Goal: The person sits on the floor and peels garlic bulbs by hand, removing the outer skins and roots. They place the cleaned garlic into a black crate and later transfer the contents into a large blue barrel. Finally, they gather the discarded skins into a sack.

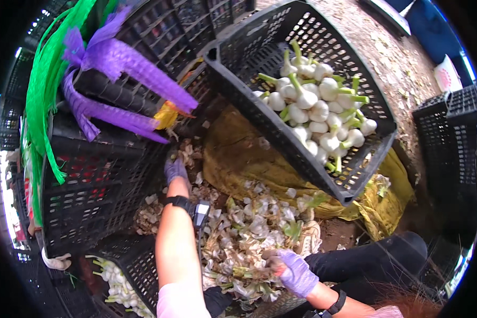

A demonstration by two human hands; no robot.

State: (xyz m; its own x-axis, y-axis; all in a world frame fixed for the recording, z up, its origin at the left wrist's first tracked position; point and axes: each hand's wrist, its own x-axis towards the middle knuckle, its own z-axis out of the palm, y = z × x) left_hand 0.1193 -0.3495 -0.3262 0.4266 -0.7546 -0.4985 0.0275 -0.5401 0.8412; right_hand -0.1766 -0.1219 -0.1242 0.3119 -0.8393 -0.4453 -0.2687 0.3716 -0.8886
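It was a garlic-cleaning work area, makeshift in look: stacked black plastic crates [85, 204] walled it in, a tilted crate [278, 132] held trimmed garlic bulbs [319, 111], papery garlic skins [257, 225] lay heaped low down, and leafy scraps littered the sunlit bare ground [395, 69].

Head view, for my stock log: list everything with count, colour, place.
Crates: several, black, all around
Garlic: dozens, white-green, upper crate and lower left
Skins: one heap, cream, lower centre
Sheet: one, mustard, centre
Ribbon: one, purple, upper left
Strips: several, green, far left
Scrap: one, yellow, by ribbon
Unclear object: one, blue, upper right
White item: one, white-pink, far right
Device: one, black, left wrist
Wristbands: two, black, wrists
Shoe: one, pale, beside skins
Leg: one clear, dark, lower right
Arms: two, pale sleeves, bottom
Left hand: one, purple-gloved, centre-left
Right hand: one, purple-gloved, lower centre
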